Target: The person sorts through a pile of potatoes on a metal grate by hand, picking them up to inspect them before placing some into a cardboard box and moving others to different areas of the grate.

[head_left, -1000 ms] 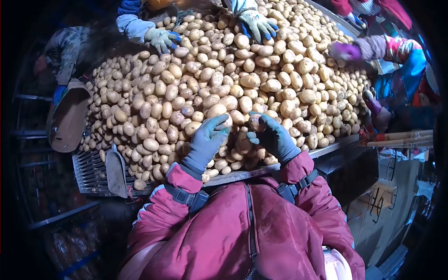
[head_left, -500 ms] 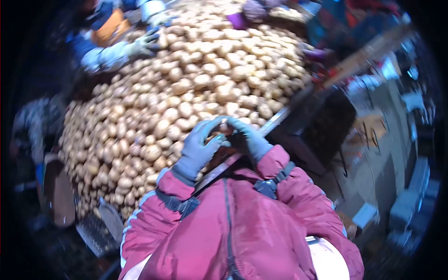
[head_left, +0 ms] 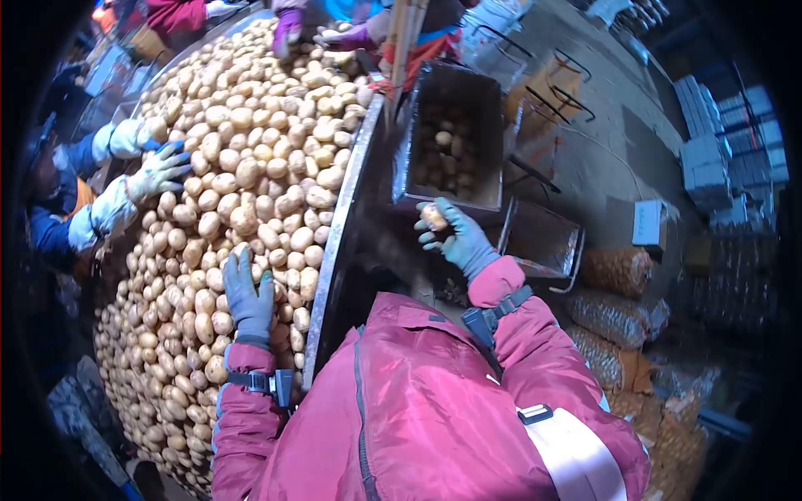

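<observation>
My left hand (head_left: 248,296), in a grey-green glove, lies on the heap of potatoes (head_left: 205,309) with its fingers stretched out and apart. Out to the right, past the metal edge of the table (head_left: 341,242), my right hand (head_left: 459,238) holds a potato (head_left: 433,217) between thumb and fingers. It is just below a dark bin (head_left: 501,125) that has several potatoes at its bottom.
A co-worker's gloved hands (head_left: 150,177) reach onto the heap at the left. Another person's purple gloves (head_left: 288,29) are at the top. A second crate (head_left: 539,242), filled net sacks (head_left: 616,271) and a white box (head_left: 648,223) stand at the right.
The view has turned to the right. My hands, close together before, are now apart: the left is on the heap, the right is out past the table edge with a potato.
</observation>
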Demonstrator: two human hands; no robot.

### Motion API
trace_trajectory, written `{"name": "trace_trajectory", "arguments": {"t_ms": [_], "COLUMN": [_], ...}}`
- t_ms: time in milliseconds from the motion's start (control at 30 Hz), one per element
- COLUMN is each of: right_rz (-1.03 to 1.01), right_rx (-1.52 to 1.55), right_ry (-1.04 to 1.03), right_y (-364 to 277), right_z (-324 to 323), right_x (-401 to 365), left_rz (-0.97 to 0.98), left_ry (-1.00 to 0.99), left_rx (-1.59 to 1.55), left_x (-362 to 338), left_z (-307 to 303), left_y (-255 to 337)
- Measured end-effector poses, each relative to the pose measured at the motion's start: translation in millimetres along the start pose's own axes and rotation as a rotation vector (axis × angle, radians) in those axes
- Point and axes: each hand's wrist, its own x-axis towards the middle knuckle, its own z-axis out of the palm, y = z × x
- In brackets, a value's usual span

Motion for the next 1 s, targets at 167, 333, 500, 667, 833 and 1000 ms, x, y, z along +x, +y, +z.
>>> {"name": "trace_trajectory", "arguments": {"t_ms": [167, 333, 500, 667, 833, 1000], "right_rz": [-0.249, -0.301, -0.197, -0.104, -0.099, -0.041], "right_rx": [0.173, 0.216, 0.118, 0.068, 0.114, 0.184], "right_ry": [0.187, 0.226, 0.292, 0.445, 0.458, 0.44], "right_y": [-33.3, -41.8, -29.1, -12.1, -22.9, -35.2], "right_z": [-45.5, -51.3, -84.2, -101.8, -118.7, -118.6], "right_x": [-74.9, -106.0, -106.6, -102.3, -98.1, -91.2], "left_rz": [-0.003, 0.028, 0.025, 0.025, 0.027, 0.0], "left_ry": [-0.029, -0.021, -0.027, -0.011, -0.011, -0.014], "left_rx": [0.015, 0.038, 0.037, 0.052, 0.052, 0.033], "left_x": [-1.4, -2.1, -2.5, -2.2, -3.2, -3.1], "left_z": [-3.1, 4.3, 3.6, 3.3, 3.6, -0.2], "left_y": [2.8, -7.6, -8.1, -7.3, -6.7, -1.0]}}
